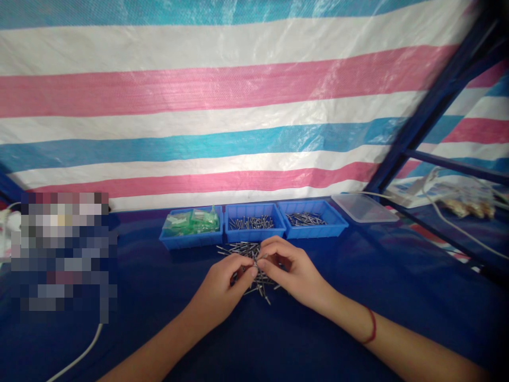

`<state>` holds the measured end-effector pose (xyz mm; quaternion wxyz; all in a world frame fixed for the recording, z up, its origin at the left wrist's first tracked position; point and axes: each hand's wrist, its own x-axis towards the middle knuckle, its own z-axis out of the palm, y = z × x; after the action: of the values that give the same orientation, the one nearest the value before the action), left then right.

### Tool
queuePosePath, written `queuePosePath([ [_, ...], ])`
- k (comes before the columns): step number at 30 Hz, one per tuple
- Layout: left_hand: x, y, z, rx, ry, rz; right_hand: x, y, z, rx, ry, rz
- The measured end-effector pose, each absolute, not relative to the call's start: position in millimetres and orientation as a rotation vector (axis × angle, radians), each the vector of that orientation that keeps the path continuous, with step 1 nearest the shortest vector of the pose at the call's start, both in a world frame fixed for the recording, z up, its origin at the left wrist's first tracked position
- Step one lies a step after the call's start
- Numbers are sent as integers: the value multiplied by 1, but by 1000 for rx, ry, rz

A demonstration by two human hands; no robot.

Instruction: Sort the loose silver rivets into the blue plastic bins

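A loose heap of small metal pins [242, 248] lies on the dark blue table cover, just in front of three blue bins. My left hand [222, 284] and my right hand [292, 270] meet over the heap, fingertips pinched together on a small bunch of the pins [260, 284]. A red cord circles my right wrist. Behind the heap, the left bin [191, 225] holds green packets, while the middle bin [254, 223] and the right bin [314, 217] hold more metal pins.
A clear plastic lid or tray [363, 207] lies right of the bins. A striped pink, white and blue tarp hangs behind. A blue metal frame [429, 106] slants at right, with white cables beyond it. A white cable [79, 355] crosses the lower left. A blurred patch covers the left.
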<state>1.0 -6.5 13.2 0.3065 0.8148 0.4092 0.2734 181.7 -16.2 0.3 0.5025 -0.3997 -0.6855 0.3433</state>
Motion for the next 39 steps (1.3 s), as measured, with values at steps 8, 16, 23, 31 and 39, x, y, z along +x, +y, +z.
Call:
queuePosePath([
  [8,0,-6,14,2137,1125,783,182,-16,-1,-946,-1670,816],
  [16,-3,-4,12,2158,1145,846,182,-14,0,-968,-1702,768],
  [23,-7,-4,15,2323,1152,836,189,-10,5,-997,-1881,543],
  [31,-27,11,25,2706,1264,541,261,30,18,-1447,-1700,-46],
  [39,-34,14,26,2760,1267,266,289,46,3,-1861,-1585,-325],
])
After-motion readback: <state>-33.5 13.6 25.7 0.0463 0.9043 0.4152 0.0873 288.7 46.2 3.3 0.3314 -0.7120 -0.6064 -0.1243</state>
